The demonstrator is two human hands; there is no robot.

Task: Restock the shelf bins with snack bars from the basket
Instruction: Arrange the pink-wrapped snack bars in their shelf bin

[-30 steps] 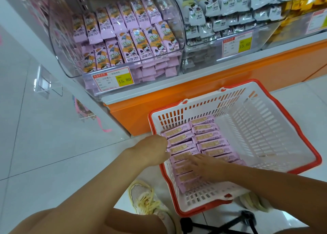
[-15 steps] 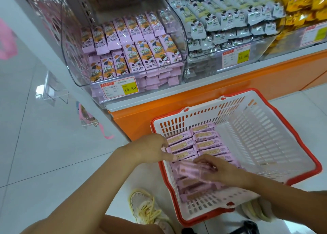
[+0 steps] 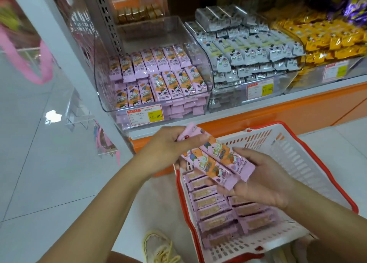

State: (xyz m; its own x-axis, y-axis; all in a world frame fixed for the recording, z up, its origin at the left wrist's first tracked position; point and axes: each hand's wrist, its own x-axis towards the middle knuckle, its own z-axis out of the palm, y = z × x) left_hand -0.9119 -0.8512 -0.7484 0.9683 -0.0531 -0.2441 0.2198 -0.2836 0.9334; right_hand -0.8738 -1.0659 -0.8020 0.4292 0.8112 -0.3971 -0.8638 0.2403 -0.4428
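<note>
Both hands hold pink snack bars (image 3: 214, 161) just above the basket's (image 3: 301, 163) left side. The left hand (image 3: 168, 149) has its grip closed on their far ends; the right hand (image 3: 264, 183) clasps the near ends. More bars (image 3: 214, 205) lie in rows inside the basket. The clear bin (image 3: 158, 80) of matching bars sits on the shelf beyond.

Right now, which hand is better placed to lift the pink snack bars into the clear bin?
Left, probably: the left hand grips the upper ends of the pink snack bars and sits nearest the clear plastic bin of matching bars. The right hand holds their lower ends, farther away.
</note>
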